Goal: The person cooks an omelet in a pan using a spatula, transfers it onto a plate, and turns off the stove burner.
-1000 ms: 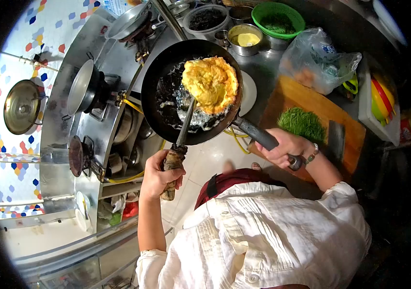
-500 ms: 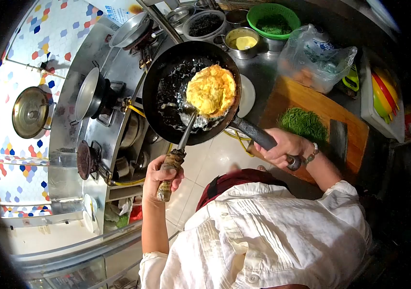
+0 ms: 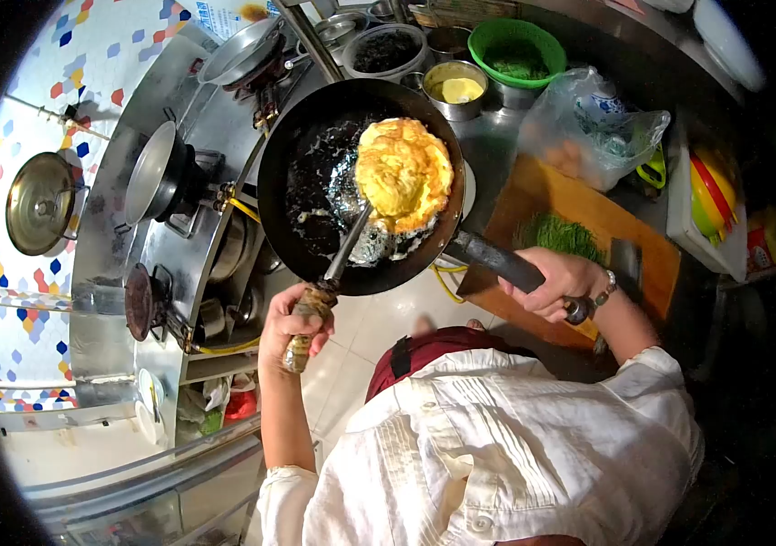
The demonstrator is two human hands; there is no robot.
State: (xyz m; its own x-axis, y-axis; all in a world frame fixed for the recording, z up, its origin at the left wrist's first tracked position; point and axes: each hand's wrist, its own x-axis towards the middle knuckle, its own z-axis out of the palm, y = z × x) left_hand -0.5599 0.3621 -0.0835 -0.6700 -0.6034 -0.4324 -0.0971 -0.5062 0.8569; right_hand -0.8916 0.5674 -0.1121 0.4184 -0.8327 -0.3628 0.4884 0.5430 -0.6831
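Note:
My right hand point(image 3: 554, 284) is wrapped round the dark handle of a black frying pan point(image 3: 302, 123), holding it out in front of my body. On the right half of the pan lies a golden fried egg point(image 3: 403, 168), with oil and small bubbles around it. Closed round the patterned, wrapped handle of a metal spatula point(image 3: 349, 246), my left hand point(image 3: 295, 326) is just below the pan's near rim. The spatula's far end meets the egg's lower left edge, and its tip is hidden there.
To the right, chopped greens point(image 3: 568, 237) and a cleaver point(image 3: 624, 268) lie on a wooden cutting board point(image 3: 520, 205). Behind it sits a plastic bag point(image 3: 593, 127). A green basket point(image 3: 517, 50) and a metal pot point(image 3: 456, 89) stand at the back. Stove burners point(image 3: 142, 300) line the left.
The pan has come slightly lower in the view, its handle and my right hand moving with it. The surroundings have shifted a little left. Both grips look the same.

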